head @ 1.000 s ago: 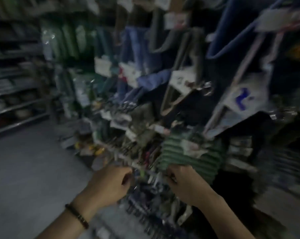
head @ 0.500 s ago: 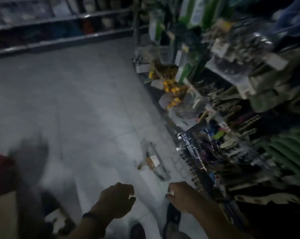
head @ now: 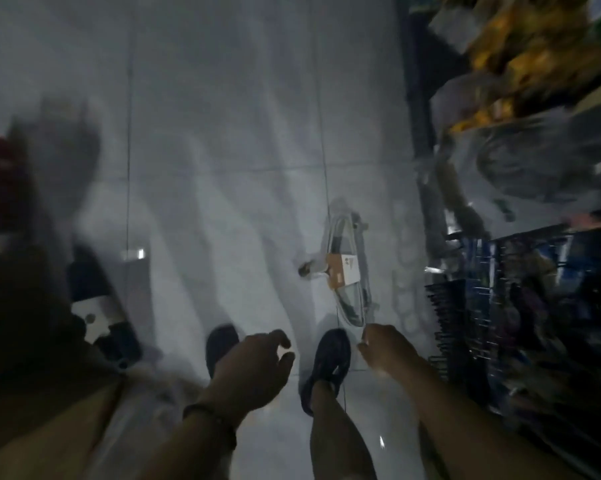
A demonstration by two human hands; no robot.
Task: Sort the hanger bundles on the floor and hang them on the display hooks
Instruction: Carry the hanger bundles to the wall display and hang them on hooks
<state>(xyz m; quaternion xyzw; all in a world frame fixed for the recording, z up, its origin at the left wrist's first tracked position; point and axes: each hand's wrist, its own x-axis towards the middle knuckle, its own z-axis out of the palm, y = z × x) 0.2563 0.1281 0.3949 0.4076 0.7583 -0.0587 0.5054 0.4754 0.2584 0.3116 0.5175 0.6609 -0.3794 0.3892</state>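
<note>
A hanger bundle (head: 348, 271) in clear wrap with an orange-and-white label lies on the pale tiled floor, just ahead of my right foot. My right hand (head: 385, 348) hovers right below the bundle's near end, fingers loosely curled, holding nothing that I can see. My left hand (head: 256, 367) hangs lower left of the bundle, over my feet, fingers apart and empty. The display hooks (head: 465, 306) carry packaged goods along the right edge.
My dark shoes (head: 326, 362) stand on the floor (head: 223, 168) beneath the hands. Blurred dark boxes and a red shape (head: 1, 174) sit at the left. Yellow and grey packaged items (head: 506, 64) hang on the rack at upper right.
My view swung from the rack down to the floor. Both hands left the hooks and dropped toward the bundle, which now lies closer to my right hand.
</note>
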